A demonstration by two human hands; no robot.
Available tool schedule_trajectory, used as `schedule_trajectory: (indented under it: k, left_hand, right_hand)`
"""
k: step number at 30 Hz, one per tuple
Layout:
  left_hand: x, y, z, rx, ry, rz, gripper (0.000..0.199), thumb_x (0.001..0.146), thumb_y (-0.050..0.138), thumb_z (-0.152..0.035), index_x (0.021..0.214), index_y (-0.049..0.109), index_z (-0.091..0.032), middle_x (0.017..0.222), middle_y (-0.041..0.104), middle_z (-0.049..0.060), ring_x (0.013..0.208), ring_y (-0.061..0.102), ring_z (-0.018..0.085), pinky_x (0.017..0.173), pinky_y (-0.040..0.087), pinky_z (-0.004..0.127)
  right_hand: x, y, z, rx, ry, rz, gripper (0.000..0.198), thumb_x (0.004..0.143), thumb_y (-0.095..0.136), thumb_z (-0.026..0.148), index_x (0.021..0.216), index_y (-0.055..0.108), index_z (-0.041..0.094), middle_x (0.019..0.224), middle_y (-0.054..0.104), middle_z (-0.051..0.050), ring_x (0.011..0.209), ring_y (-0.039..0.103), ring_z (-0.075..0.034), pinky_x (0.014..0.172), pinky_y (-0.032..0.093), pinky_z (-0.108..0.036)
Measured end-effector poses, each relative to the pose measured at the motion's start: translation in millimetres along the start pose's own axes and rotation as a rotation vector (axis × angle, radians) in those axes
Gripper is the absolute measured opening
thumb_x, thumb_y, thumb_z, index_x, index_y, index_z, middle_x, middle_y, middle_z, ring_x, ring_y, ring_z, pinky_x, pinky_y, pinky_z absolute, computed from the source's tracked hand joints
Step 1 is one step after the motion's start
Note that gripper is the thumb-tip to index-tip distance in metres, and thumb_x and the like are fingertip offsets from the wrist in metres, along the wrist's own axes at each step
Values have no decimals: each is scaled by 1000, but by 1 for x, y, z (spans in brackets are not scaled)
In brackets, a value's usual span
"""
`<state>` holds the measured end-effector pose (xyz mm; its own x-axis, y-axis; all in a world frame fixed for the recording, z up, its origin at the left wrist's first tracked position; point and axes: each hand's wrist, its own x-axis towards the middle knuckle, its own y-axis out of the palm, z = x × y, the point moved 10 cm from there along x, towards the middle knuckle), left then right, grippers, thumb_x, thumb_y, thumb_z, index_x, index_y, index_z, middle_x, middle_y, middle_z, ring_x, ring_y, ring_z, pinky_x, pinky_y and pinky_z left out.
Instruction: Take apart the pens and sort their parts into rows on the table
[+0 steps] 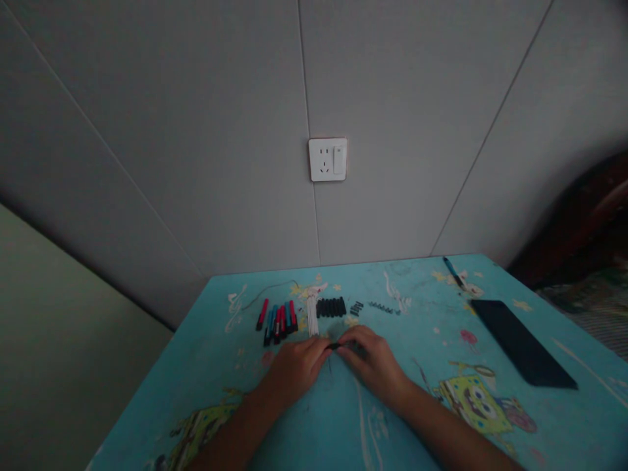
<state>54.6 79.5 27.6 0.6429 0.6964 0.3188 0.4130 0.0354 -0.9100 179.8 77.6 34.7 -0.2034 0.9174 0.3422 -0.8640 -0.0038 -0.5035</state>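
Above the table's middle, my left hand (303, 364) and my right hand (369, 358) meet with their fingertips closed on the two ends of a small black pen part (334, 346). Its exact shape is partly hidden by the fingers. Just beyond them lie a bundle of white refill-like sticks (313, 314) and a row of black tubular pieces (331, 307). Pink and blue pen barrels (280, 322) with black ends are grouped near my left hand. Beyond my right hand are several short dark pieces (356, 308) and a line of tiny dark parts (384, 307).
The blue cartoon-print table (304, 428) meets a grey panelled wall with a white socket (328, 159). A blue and black pen (454, 273) lies at the back right, near a flat black slab (523, 343). A thin dark strand (267, 288) curves at the back left.
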Motion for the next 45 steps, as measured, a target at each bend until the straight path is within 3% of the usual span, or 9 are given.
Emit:
schedule_trajectory:
  k: [5, 13, 17, 21, 24, 30, 37, 45]
  left_hand:
    - [0, -2, -1, 38, 5, -17, 25, 99, 43, -27, 114, 62, -21, 93, 70, 6, 83, 69, 18, 74, 55, 28]
    - [0, -4, 8, 37, -64, -42, 24, 99, 43, -27, 109, 64, -21, 89, 72, 4, 78, 69, 16, 70, 54, 25]
    - [-1, -3, 9, 28, -50, -51, 25, 99, 43, -28, 112, 64, -22, 94, 72, 4, 81, 70, 17, 72, 55, 27]
    - [-2, 1, 12, 37, -53, -33, 26, 99, 43, -28, 115, 63, -24, 100, 72, 3, 84, 70, 18, 74, 55, 29]
    - [-1, 3, 10, 24, -35, -11, 27, 99, 43, -28, 118, 62, -24, 101, 72, 3, 85, 70, 18, 74, 56, 29]
    - [-2, 5, 10, 25, -38, 3, 27, 100, 42, -29, 118, 62, -23, 102, 72, 3, 86, 70, 18, 77, 56, 31]
    - [-2, 1, 8, 10, -8, -52, 27, 99, 44, -29, 117, 63, -23, 99, 72, 4, 84, 70, 17, 73, 56, 27]
    - [0, 2, 6, -17, -31, 8, 27, 100, 41, -29, 115, 63, -23, 97, 71, 4, 84, 68, 18, 75, 54, 29]
  right_hand:
    - [0, 9, -7, 6, 29, 81, 28, 100, 44, 31, 99, 70, 21, 90, 70, -4, 85, 64, -18, 82, 49, -31]
    - [3, -6, -3, -86, -29, 1, 19, 96, 51, 26, 103, 69, 23, 98, 68, -5, 93, 63, -18, 86, 48, -31]
    - [9, -55, -21, -297, -4, -73, 24, 96, 47, 26, 108, 67, 21, 100, 68, -7, 94, 62, -19, 89, 47, -32]
    - [3, -131, -74, -558, 253, -206, 27, 91, 51, 29, 106, 69, 17, 95, 71, -9, 81, 65, -21, 79, 48, -34]
    - [-7, -158, -108, -636, 414, -180, 29, 87, 53, 29, 105, 70, 16, 89, 73, -9, 80, 67, -23, 76, 48, -33]
    - [-8, -141, -119, -605, 379, -80, 23, 85, 56, 27, 97, 73, 18, 89, 73, -9, 81, 67, -22, 76, 48, -32]
    - [-4, -132, -116, -569, 342, -114, 24, 86, 57, 25, 102, 73, 18, 98, 73, -9, 90, 67, -22, 84, 48, -31]
    - [-2, -124, -113, -574, 289, -113, 27, 86, 57, 28, 107, 72, 19, 99, 71, -9, 89, 65, -22, 83, 47, -32]
